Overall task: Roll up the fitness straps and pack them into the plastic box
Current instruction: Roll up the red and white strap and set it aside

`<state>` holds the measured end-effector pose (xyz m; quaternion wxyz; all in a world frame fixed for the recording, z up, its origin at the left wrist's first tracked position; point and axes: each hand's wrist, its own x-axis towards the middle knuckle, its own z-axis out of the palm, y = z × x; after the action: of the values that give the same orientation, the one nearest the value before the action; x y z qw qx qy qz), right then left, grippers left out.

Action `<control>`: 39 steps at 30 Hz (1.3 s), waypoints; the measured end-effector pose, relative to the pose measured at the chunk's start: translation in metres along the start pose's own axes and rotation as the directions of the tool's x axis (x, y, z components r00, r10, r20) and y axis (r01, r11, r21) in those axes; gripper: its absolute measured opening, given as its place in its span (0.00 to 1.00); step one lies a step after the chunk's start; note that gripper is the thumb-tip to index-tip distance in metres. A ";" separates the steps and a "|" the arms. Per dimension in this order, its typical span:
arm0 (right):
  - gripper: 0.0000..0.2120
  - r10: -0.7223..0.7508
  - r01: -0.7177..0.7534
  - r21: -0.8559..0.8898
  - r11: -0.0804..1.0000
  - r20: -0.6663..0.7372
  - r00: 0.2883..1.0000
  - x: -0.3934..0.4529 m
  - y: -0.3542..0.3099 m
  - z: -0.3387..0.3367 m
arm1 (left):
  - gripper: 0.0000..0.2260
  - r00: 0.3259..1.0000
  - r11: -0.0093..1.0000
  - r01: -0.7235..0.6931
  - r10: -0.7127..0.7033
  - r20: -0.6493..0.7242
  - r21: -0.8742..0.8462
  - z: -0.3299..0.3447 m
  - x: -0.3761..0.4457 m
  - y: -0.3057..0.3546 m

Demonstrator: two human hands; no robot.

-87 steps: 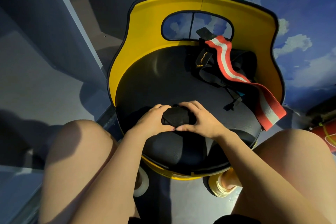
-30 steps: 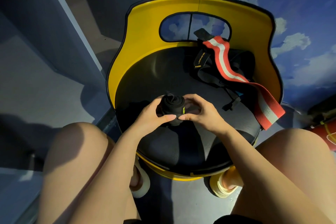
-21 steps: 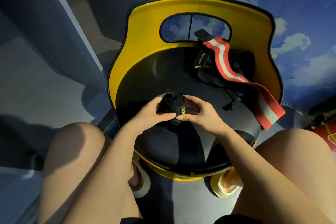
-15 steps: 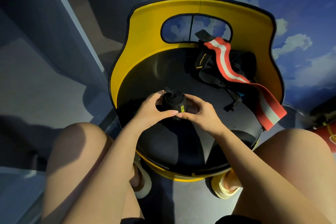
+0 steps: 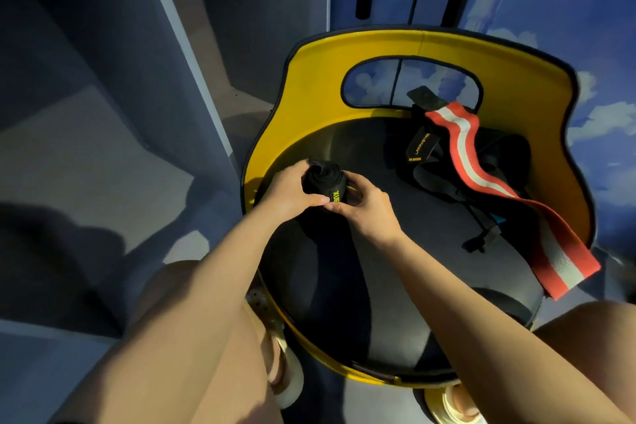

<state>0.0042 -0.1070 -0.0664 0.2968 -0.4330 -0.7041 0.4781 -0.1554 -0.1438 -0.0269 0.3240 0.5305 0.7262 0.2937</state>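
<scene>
A rolled black strap [image 5: 323, 184] was gripped by the left hand [image 5: 287, 191] and right hand [image 5: 370, 210], at nine o'clock on the seat [image 5: 378, 251]; rolling looked finished. The plastic box, unseen, would be needed next.

A chair seat [image 5: 430, 251] lies ahead of the person's knees, its backrest [image 5: 309, 86] rising along the far side. Over the seat's left part, the left hand [image 5: 289, 193] and right hand [image 5: 368, 210] meet around a rolled strap [image 5: 321, 181], left hand on its left, right hand on its right. Toward the seat's back right lies a heap of unrolled straps [image 5: 433, 165]. A striped band [image 5: 481, 179] runs across that heap from the backrest's opening [image 5: 378, 83] and hangs past the seat's right edge.
</scene>
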 end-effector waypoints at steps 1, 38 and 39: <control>0.31 -0.001 0.001 -0.004 1.000 0.002 1.000 0.009 -0.001 0.006 | 0.30 1.000 1.000 0.004 -0.004 -0.008 0.019 -0.005 0.006 -0.002; 0.38 0.045 -0.045 -0.001 0.999 0.147 0.988 0.121 0.006 0.060 | 0.25 0.947 0.966 0.194 -0.141 -0.288 0.168 -0.042 0.054 -0.022; 0.37 0.045 -0.045 -0.004 0.999 0.151 0.987 0.119 0.005 0.058 | 0.25 0.950 0.967 0.186 -0.131 -0.282 0.176 -0.041 0.052 -0.020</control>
<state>-0.0958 -0.0245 -0.0916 0.2313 -0.4115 -0.7148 0.5160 -0.2110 -0.1024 -0.0251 0.1902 0.4554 0.8296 0.2612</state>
